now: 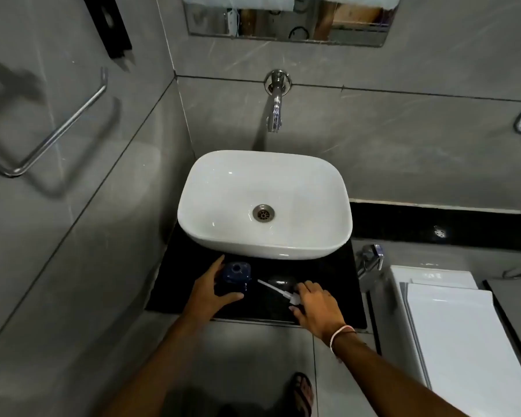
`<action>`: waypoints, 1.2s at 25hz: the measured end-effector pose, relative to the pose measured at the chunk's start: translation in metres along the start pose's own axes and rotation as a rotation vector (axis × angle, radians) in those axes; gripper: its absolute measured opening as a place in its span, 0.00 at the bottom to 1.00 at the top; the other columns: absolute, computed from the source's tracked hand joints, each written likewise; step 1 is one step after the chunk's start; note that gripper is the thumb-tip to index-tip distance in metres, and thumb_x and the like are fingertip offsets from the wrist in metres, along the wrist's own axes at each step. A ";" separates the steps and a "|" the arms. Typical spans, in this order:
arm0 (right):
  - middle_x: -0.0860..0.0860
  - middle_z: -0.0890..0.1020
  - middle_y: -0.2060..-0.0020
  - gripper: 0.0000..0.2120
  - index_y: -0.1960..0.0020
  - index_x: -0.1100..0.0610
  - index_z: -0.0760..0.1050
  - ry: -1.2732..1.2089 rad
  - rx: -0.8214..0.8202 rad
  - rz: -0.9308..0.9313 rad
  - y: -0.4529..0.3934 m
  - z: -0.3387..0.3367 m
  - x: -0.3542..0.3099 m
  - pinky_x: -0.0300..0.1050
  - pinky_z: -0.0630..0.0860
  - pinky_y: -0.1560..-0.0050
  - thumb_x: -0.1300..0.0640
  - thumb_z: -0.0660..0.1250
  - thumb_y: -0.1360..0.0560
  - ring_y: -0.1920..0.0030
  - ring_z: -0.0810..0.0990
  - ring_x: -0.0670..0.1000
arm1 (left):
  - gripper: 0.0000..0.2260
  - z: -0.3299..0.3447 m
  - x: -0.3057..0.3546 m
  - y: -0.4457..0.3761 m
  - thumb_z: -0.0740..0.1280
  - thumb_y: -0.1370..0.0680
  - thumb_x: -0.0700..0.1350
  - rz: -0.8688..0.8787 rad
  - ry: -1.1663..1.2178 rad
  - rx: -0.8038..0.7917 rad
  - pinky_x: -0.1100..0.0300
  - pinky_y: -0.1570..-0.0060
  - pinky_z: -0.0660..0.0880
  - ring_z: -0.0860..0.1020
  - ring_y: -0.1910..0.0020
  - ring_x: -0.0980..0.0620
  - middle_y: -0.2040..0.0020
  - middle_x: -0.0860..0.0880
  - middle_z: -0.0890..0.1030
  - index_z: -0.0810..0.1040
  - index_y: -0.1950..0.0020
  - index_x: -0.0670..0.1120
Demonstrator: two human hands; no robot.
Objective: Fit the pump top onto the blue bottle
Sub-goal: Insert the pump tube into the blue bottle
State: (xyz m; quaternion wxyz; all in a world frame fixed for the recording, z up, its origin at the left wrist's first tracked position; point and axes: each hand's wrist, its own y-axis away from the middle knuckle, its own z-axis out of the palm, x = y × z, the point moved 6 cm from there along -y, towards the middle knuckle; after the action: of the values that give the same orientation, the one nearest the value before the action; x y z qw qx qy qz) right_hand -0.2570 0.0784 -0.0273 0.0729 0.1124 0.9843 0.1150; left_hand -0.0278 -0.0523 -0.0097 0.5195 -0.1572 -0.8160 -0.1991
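The blue bottle (234, 273) stands upright on the black counter (328, 296) in front of the sink, its neck open at the top. My left hand (212, 288) wraps around its left and front sides. The pump top (278, 291), white with a long thin tube pointing up-left toward the bottle, lies low over the counter. My right hand (315, 308) grips its head end, fingers closed around it. The tube's tip is a short gap to the right of the bottle.
A white basin (313, 188) sits behind the bottle, under a chrome wall tap (275, 106). A dark rounded object (280, 281) lies on the counter behind the pump. A white toilet cistern (448, 326) is at the right; a towel rail (51, 130) hangs on the left wall.
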 end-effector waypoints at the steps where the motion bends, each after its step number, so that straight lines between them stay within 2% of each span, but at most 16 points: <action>1: 0.53 0.76 0.36 0.21 0.30 0.53 0.71 -0.021 -0.011 0.011 -0.003 0.001 0.001 0.51 0.76 0.39 0.46 0.64 0.20 0.37 0.77 0.56 | 0.42 0.000 -0.002 -0.004 0.82 0.36 0.39 -0.005 0.021 0.007 0.57 0.35 0.71 0.75 0.33 0.49 0.32 0.43 0.77 0.67 0.25 0.44; 4: 0.53 0.77 0.39 0.18 0.33 0.54 0.75 -0.111 0.019 0.018 -0.009 -0.002 0.006 0.50 0.78 0.42 0.48 0.65 0.20 0.40 0.78 0.56 | 0.33 -0.003 -0.002 -0.010 0.81 0.34 0.38 -0.011 -0.014 0.051 0.51 0.34 0.75 0.78 0.37 0.47 0.37 0.42 0.81 0.75 0.31 0.43; 7: 0.54 0.80 0.44 0.16 0.37 0.57 0.79 -0.274 0.029 -0.019 -0.016 -0.012 0.008 0.51 0.80 0.44 0.52 0.71 0.22 0.45 0.82 0.57 | 0.30 -0.007 -0.005 -0.016 0.82 0.35 0.39 0.009 0.021 0.066 0.58 0.40 0.78 0.81 0.43 0.52 0.42 0.45 0.83 0.78 0.35 0.44; 8: 0.53 0.81 0.47 0.14 0.40 0.59 0.81 -0.377 0.026 -0.021 -0.018 -0.019 0.011 0.49 0.82 0.45 0.55 0.74 0.24 0.48 0.83 0.57 | 0.29 -0.008 -0.006 -0.016 0.82 0.36 0.40 0.010 0.022 0.056 0.60 0.42 0.79 0.82 0.44 0.55 0.44 0.47 0.84 0.79 0.36 0.45; 11: 0.45 0.85 0.61 0.11 0.50 0.61 0.85 -0.682 -0.058 0.017 -0.020 -0.049 0.024 0.30 0.80 0.59 0.63 0.82 0.31 0.59 0.85 0.49 | 0.27 -0.009 -0.011 -0.018 0.82 0.36 0.42 0.012 0.041 0.036 0.62 0.44 0.79 0.83 0.46 0.58 0.46 0.50 0.85 0.80 0.39 0.48; 13: 0.47 0.87 0.64 0.13 0.52 0.58 0.87 -0.744 -0.080 0.035 -0.018 -0.074 0.034 0.32 0.80 0.62 0.62 0.84 0.35 0.65 0.83 0.45 | 0.27 -0.010 -0.012 -0.019 0.83 0.37 0.42 0.015 0.055 0.033 0.61 0.44 0.80 0.83 0.45 0.56 0.46 0.50 0.85 0.80 0.39 0.50; 16: 0.45 0.86 0.66 0.14 0.51 0.53 0.88 -0.822 0.008 0.041 -0.015 -0.113 0.041 0.37 0.80 0.57 0.59 0.84 0.36 0.66 0.82 0.45 | 0.27 -0.009 -0.013 -0.021 0.83 0.37 0.42 0.014 0.067 0.036 0.60 0.43 0.80 0.83 0.44 0.54 0.45 0.50 0.85 0.80 0.40 0.49; 18: 0.49 0.88 0.61 0.13 0.50 0.54 0.88 -0.798 0.060 -0.004 -0.018 -0.132 0.031 0.39 0.81 0.52 0.57 0.84 0.34 0.60 0.85 0.48 | 0.28 -0.009 -0.014 -0.021 0.83 0.37 0.43 0.017 0.058 0.037 0.60 0.43 0.79 0.83 0.44 0.54 0.45 0.50 0.85 0.80 0.39 0.48; 21: 0.49 0.89 0.55 0.16 0.47 0.56 0.88 -0.729 0.094 -0.056 -0.029 -0.149 0.006 0.37 0.82 0.48 0.54 0.83 0.33 0.53 0.87 0.43 | 0.28 -0.008 -0.015 -0.022 0.83 0.37 0.43 0.026 0.052 0.034 0.61 0.42 0.79 0.82 0.44 0.56 0.45 0.51 0.85 0.80 0.38 0.49; 23: 0.50 0.89 0.55 0.13 0.48 0.57 0.88 -0.656 0.113 -0.105 -0.035 -0.156 -0.012 0.34 0.81 0.49 0.56 0.82 0.32 0.55 0.85 0.37 | 0.28 -0.008 -0.015 -0.021 0.83 0.37 0.43 0.025 0.052 0.036 0.62 0.42 0.78 0.82 0.43 0.56 0.45 0.52 0.84 0.80 0.38 0.49; 26: 0.52 0.89 0.59 0.09 0.52 0.56 0.88 -0.555 0.141 -0.168 -0.040 -0.167 -0.032 0.22 0.74 0.57 0.61 0.79 0.32 0.62 0.80 0.28 | 0.28 -0.007 -0.017 -0.021 0.83 0.37 0.43 0.018 0.063 0.040 0.66 0.43 0.77 0.82 0.44 0.59 0.46 0.54 0.85 0.80 0.39 0.50; 28: 0.54 0.88 0.60 0.09 0.51 0.59 0.88 -0.482 0.134 -0.206 -0.044 -0.173 -0.042 0.22 0.72 0.60 0.62 0.76 0.32 0.61 0.82 0.36 | 0.28 -0.007 -0.019 -0.022 0.83 0.37 0.43 0.013 0.075 0.047 0.68 0.44 0.77 0.82 0.44 0.60 0.47 0.55 0.85 0.81 0.39 0.50; 30: 0.58 0.88 0.58 0.10 0.50 0.60 0.87 -0.412 0.097 -0.245 -0.047 -0.176 -0.054 0.28 0.76 0.59 0.62 0.75 0.32 0.59 0.83 0.49 | 0.28 -0.006 -0.021 -0.022 0.83 0.37 0.44 0.014 0.075 0.053 0.67 0.44 0.77 0.82 0.44 0.60 0.47 0.56 0.85 0.81 0.39 0.50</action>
State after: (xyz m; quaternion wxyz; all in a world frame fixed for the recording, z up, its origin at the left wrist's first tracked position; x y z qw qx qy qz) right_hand -0.2444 -0.0165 0.1373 0.2802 0.0166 0.9592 0.0324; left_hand -0.0247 -0.0752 -0.0306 0.5553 -0.1414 -0.7997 -0.1794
